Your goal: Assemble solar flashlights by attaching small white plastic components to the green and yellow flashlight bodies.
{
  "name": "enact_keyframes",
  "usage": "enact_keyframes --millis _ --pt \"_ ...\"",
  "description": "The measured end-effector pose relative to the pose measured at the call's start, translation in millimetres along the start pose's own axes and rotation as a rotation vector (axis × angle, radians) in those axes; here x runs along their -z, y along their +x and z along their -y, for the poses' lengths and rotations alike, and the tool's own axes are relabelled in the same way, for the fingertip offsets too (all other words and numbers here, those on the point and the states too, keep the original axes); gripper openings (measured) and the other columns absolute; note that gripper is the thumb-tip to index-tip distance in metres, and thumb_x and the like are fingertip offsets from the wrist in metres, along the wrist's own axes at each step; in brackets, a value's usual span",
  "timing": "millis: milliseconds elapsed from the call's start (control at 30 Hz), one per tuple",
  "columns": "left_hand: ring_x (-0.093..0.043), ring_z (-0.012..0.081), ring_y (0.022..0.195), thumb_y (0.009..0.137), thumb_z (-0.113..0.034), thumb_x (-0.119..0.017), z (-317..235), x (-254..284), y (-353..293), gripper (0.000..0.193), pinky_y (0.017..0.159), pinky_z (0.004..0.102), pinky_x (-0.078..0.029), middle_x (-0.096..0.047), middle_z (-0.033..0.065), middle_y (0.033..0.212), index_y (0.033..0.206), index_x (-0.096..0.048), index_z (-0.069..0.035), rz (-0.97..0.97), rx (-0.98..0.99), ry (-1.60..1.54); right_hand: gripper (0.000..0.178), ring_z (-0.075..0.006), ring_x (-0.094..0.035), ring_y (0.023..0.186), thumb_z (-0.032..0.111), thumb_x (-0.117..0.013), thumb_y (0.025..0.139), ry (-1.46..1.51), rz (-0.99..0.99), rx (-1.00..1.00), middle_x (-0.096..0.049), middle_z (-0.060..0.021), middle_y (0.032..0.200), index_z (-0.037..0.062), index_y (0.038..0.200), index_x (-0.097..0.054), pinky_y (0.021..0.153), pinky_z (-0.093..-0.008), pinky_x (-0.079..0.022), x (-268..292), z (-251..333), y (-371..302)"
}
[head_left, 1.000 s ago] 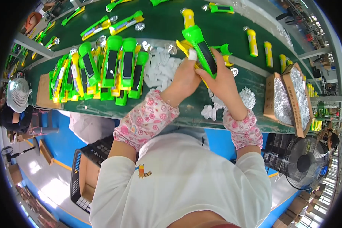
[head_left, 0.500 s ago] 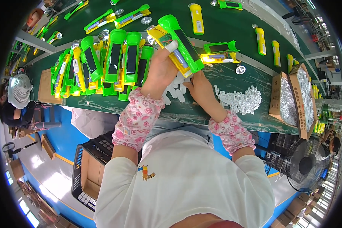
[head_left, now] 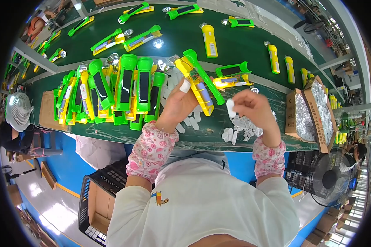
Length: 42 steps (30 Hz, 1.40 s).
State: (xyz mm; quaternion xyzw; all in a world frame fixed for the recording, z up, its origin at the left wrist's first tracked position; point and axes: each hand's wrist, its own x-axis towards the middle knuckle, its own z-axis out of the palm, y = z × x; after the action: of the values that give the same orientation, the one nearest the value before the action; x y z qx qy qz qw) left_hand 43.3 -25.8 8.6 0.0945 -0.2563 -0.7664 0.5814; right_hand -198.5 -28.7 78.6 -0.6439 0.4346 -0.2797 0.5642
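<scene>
My left hand (head_left: 178,106), with white tape round the thumb, is closed on an opened flashlight (head_left: 206,99). Its green shell half is swung away from the yellow half, baring a battery and wiring inside. To the right, my right hand (head_left: 255,108) pinches a flat white oval plastic piece (head_left: 230,108) between thumb and fingers, a little apart from the flashlight. Below that hand lies a pile of small clear plastic parts (head_left: 246,127). More white oval pieces (head_left: 192,122) are scattered under my left hand. Behind the held flashlight rests another opened flashlight (head_left: 233,79).
Several green-and-yellow flashlights (head_left: 127,82) are stacked at the left of the bench. Others, like a yellow flashlight (head_left: 210,41), lie on the green belt (head_left: 177,31) beyond a rail. A carton (head_left: 313,115) of clear parts stands at right; a black fan (head_left: 329,181) is below.
My right hand has moved right, away from the flashlight, and now shows a white oval piece in its fingers. The flashlight is turned, its halves wider apart. The whole view has shifted slightly.
</scene>
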Motion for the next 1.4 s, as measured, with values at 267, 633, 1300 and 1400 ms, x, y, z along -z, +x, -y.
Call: enact_keyframes --millis 267,633,1300,1400 --pt "-0.052 0.0235 0.12 0.088 -0.026 -0.068 20.3 -17.4 -2.4 0.064 0.096 0.0427 -0.049 -0.047 0.0064 0.131 0.14 -0.033 -0.015 0.011 0.003 0.103 0.019 -0.0095 -0.063 0.068 0.005 -0.068 0.084 -0.298 -0.209 0.344 -0.065 -0.005 0.08 0.0051 0.101 -0.06 0.06 -0.0229 -0.049 -43.2 45.7 24.9" --pt "-0.056 0.0219 0.113 0.083 -0.01 -0.07 23.7 -42.7 6.6 0.057 0.095 0.0375 -0.05 -0.051 0.0076 0.125 0.132 -0.04 -0.009 0.0 -0.061 0.222 0.016 -0.006 -0.063 0.078 0.003 -0.067 0.086 -0.204 -0.128 0.382 -0.065 -0.0023 0.086 0.0022 0.101 -0.063 0.067 -0.0194 -0.051 -16.6 42.9 16.9" --pt "-0.051 0.0243 0.117 0.101 -0.027 -0.041 21.1 -64.9 9.5 0.04 0.101 0.0429 -0.041 -0.05 0.0089 0.125 0.136 -0.034 -0.009 -0.099 -0.125 -0.011 0.05 -0.0276 -0.053 0.103 0.026 -0.05 0.097 -0.456 -0.262 0.38 -0.048 -0.0176 0.119 0.0003 0.139 -0.039 0.087 -0.0352 -0.045 -30.2 11.2 13.4" --pt "-0.055 0.0194 0.109 0.102 -0.031 -0.039 24.6 -63.2 22.7 0.035 0.094 0.0366 -0.045 -0.053 0.0083 0.117 0.13 -0.038 -0.01 -0.189 -0.11 -0.017 0.043 -0.0349 -0.055 0.103 0.022 -0.048 0.098 -0.51 -0.312 0.42 -0.049 -0.0218 0.115 -0.0045 0.131 -0.045 0.09 -0.0372 -0.044 -33.4 7.1 13.7"
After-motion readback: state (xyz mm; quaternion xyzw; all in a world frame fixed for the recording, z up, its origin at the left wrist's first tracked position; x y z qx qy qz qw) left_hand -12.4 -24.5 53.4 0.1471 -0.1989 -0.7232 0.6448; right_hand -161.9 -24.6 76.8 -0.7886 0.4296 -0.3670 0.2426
